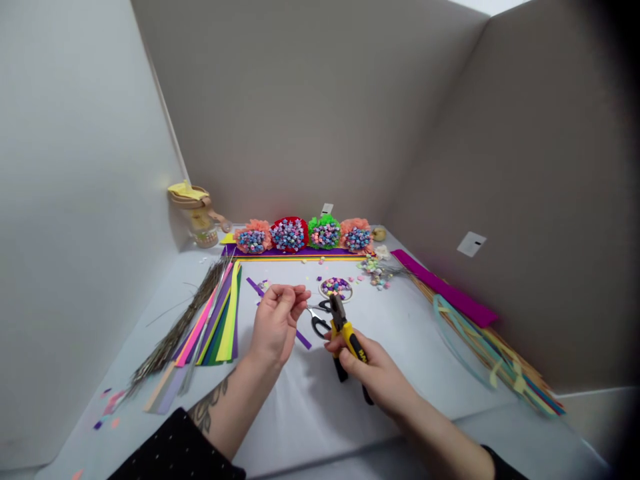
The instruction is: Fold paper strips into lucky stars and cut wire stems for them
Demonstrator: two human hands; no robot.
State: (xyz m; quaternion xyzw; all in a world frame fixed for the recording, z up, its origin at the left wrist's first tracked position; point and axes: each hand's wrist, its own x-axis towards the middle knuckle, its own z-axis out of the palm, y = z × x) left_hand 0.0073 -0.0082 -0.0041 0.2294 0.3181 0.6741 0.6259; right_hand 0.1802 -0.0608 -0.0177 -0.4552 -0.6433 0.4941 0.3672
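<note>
My right hand (377,373) is wrapped around the handles of yellow-and-black pliers (356,347), whose metal jaws point up and away from me. My left hand (280,320) is raised to the left of the jaws, thumb and fingers pinched together. What it pinches, if anything, is too small to make out. Between and behind the hands, black-handled scissors (320,325) lie on the table. Just beyond them stands a small round dish (351,293) of coloured paper stars. A purple paper strip (303,340) runs partly hidden under my left hand.
Several star-filled paper flowers (289,235) line the back. On the left lie thin wires (175,333) and coloured paper strips (215,327); a cup (200,220) stands behind. Loose stars (375,270), a magenta strip (445,287) and more paper strips (500,353) lie right, beside the wall.
</note>
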